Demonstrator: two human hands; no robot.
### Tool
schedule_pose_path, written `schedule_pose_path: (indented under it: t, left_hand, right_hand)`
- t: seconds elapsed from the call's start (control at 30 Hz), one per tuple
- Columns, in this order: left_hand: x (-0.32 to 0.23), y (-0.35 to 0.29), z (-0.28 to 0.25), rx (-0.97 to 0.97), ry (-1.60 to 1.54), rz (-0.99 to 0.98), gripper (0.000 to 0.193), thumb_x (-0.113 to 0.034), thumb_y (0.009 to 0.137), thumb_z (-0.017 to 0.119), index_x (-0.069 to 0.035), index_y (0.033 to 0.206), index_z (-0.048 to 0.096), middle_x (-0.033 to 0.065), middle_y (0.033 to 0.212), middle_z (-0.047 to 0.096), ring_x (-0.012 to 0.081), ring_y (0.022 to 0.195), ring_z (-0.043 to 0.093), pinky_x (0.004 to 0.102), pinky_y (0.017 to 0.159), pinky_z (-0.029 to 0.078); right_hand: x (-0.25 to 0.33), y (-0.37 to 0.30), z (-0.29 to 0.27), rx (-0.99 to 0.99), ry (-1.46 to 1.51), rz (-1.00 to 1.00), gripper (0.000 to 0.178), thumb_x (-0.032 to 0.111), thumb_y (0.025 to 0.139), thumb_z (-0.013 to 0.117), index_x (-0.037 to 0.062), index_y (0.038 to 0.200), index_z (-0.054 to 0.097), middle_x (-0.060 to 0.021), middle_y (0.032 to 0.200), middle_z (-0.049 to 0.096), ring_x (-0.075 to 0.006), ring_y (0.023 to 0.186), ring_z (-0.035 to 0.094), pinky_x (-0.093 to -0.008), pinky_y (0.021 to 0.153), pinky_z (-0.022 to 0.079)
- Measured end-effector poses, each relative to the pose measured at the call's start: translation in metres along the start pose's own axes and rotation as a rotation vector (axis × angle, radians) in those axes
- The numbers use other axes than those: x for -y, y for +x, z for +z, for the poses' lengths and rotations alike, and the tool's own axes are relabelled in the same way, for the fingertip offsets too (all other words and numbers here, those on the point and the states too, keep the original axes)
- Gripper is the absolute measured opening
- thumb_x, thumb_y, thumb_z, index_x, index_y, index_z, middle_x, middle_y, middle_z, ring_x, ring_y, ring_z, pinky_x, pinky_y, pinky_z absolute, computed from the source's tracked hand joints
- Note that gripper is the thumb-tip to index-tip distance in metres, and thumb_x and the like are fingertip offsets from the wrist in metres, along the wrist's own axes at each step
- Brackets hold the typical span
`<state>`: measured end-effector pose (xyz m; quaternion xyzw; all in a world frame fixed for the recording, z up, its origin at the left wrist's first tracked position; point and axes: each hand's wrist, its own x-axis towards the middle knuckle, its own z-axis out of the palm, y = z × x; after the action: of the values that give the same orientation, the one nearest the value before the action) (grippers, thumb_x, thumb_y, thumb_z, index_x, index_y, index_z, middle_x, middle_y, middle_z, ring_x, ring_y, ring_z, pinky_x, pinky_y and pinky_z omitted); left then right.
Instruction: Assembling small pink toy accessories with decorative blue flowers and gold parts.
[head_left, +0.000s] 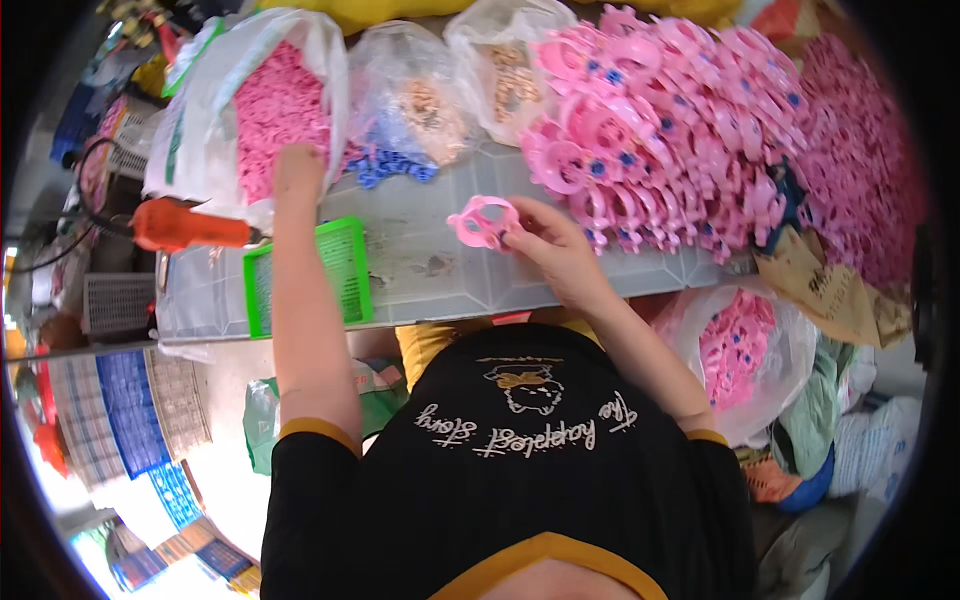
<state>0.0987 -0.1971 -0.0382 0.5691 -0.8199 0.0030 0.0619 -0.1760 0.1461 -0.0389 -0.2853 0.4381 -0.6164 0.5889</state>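
Observation:
My right hand (550,245) pinches a pink plastic ring-shaped piece (487,222) with small knobs on its rim, held over the grey tabletop (440,200). Across the table my left hand (299,172) reaches to the mouth of a white plastic bag (195,140) full of small pink parts (280,105). Its fingers are out of sight among those parts. Under my left forearm lies a green mesh basket (362,275). An orange power screwdriver (190,225) with a cable is just left of that forearm.
A big heap of pink ring-shaped pieces (650,120) with blue bits covers the far right, beside more small pink parts (860,160). Blue pieces (400,165) lie by two clear bags (425,60) of tan parts. A bag of pink pieces (735,345) stands below the right edge.

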Motion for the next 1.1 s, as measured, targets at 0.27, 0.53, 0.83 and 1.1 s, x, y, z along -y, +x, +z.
schedule_pose_path:
  t: [0.27, 0.53, 0.83, 1.1]
  left_hand:
    - [-0.102, -0.07, -0.064, -0.144, -0.707, 0.167, 0.024, -0.019, 0.099, 0.066, 0.0, 0.112, 0.069, 0.0069, 0.087, 0.069, 0.0173, 0.08, 0.065, 0.0309, 0.073, 0.051]
    - [-0.184, -0.165, -0.101, 0.336, -1.286, 0.38, 0.016, -0.008, 0.098, 0.067, -0.001, 0.111, 0.07, -0.0032, 0.093, 0.062, 0.0049, 0.079, 0.054, 0.0219, 0.069, 0.046]
    - [-0.203, -0.193, -0.11, 0.474, -1.442, 0.302, 0.018, -0.001, 0.094, 0.069, -0.001, 0.111, 0.075, 0.0061, 0.104, 0.07, 0.0112, 0.09, 0.067, 0.0227, 0.071, 0.054]
    - [-0.202, -0.191, -0.1, 0.08, -0.977, 0.58, 0.019, -0.005, 0.088, 0.073, -0.004, 0.107, 0.077, 0.0096, 0.093, 0.075, 0.0188, 0.087, 0.07, 0.0296, 0.074, 0.055]
  right_hand:
    - [0.013, -0.003, -0.006, -0.102, -0.618, -0.57, 0.038, -0.001, 0.09, 0.069, 0.0066, 0.127, 0.07, -0.0065, 0.103, 0.068, -0.0198, 0.102, 0.067, -0.0287, 0.092, 0.051]
    - [0.027, -0.014, -0.011, -0.026, -1.136, -1.08, 0.033, 0.002, 0.079, 0.072, 0.0109, 0.11, 0.079, -0.011, 0.109, 0.069, -0.0329, 0.112, 0.068, -0.0494, 0.098, 0.056]
    - [0.034, -0.02, -0.011, 0.027, -1.124, -1.126, 0.031, 0.007, 0.078, 0.073, 0.0079, 0.108, 0.079, -0.0136, 0.113, 0.069, -0.038, 0.114, 0.067, -0.0552, 0.1, 0.054]
    - [0.03, -0.018, -0.01, -0.025, -1.119, -1.193, 0.033, 0.007, 0.075, 0.071, 0.0048, 0.108, 0.074, -0.0122, 0.107, 0.069, -0.0344, 0.105, 0.068, -0.045, 0.09, 0.058]
